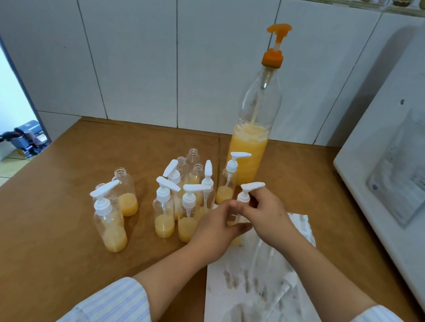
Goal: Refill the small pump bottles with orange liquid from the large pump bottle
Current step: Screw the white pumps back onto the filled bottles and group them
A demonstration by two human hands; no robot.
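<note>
Main risk: pump head (249, 191) cross-threads or goes on crooked while the right hand (266, 217) pinches its collar, since the left hand (215, 231) wraps the small bottle (235, 228) low and hides most of it; a hard twist could tip it into the capped cluster (187, 205) just at its 9 o'clock and domino them, or slop orange liquid onto the paper towel (266, 286) under it. The held bottle sits at the table's centre, clear plastic, orange fill only partly visible between the fingers. Large pump bottle (253, 128) stands at 12 o'clock by the wall, under half full, frothy. Several small bottles at 10 o'clock lack pumps; a spare pump (276, 298) lies on the towel at 5 o'clock
</note>
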